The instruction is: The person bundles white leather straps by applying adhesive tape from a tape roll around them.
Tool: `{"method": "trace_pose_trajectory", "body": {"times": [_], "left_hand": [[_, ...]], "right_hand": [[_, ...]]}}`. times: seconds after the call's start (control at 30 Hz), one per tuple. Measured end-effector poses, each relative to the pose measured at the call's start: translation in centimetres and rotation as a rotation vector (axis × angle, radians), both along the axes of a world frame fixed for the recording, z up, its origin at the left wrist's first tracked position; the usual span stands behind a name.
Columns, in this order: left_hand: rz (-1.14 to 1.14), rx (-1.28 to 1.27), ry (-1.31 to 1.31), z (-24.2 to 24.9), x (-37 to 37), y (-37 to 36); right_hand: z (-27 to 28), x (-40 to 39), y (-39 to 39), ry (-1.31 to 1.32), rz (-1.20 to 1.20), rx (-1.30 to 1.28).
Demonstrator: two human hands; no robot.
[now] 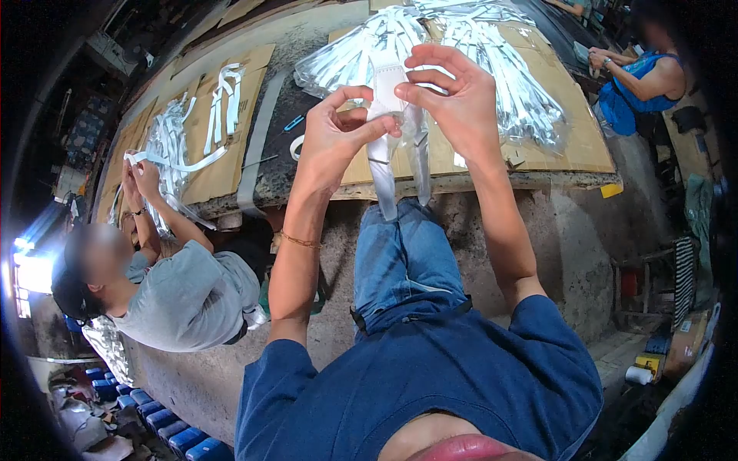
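Note:
Up in front of me is a white strap (390, 83), with stitching along its wide upper part and two long ends hanging over the table edge. My left hand (330, 140) pinches its left side between thumb and fingers. On the other side, my right hand (461, 104) grips it near the top, thumb in front and some fingers raised. Behind the hands, bundles of white straps in clear plastic (523, 92) lie on cardboard (588, 150). A small blue-handled tool (294, 123) and a roll of tape (297, 147) are on the dark tabletop left of my left hand.
At left, a co-worker in a grey shirt (184, 296) holds a white strip over more straps (165, 142). Another person in blue (653, 81) is at the far right. A metal-framed stand (646, 284) and a cardboard box (686, 342) stand on the right.

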State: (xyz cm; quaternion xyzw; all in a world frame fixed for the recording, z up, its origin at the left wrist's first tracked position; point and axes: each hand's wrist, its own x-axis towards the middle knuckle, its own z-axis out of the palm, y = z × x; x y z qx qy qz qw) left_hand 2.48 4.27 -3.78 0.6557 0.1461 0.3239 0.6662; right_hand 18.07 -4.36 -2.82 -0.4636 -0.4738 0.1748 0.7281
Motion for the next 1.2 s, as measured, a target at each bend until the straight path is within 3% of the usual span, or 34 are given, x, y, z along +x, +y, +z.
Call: {"method": "trace_pose_trajectory", "body": {"times": [0.3,0.57,0.63,0.73,0.8,0.97,1.2], "left_hand": [[0.204,0.154,-0.006,-1.2,0.2,0.3],[0.214,0.296,0.274,-0.7,-0.5,-0.1],[0.285,0.329,0.261,-0.7,-0.2,-0.3],[0.396,0.367,0.227,-0.5,0.2,-0.2],[0.442,0.372,0.202,-0.1,0.6,-0.4],[0.482,0.345,-0.070,1.4,1.3,-1.2],[0.431,0.384,-0.051,1.7,1.5,-0.6]], "right_hand": [[-0.3,0.4,-0.1,-0.032,0.000,-0.052],[0.3,-0.2,-0.2,0.004,0.021,-0.042],[0.5,-0.8,-0.3,0.011,0.004,-0.046],[0.0,-0.9,0.0,-0.046,-0.038,0.184],[0.0,-0.6,0.2,-0.264,-0.099,0.354],[0.8,-0.4,0.2,-0.159,-0.032,0.307],[2.1,0.2,-0.2,-0.002,0.054,0.173]]}}
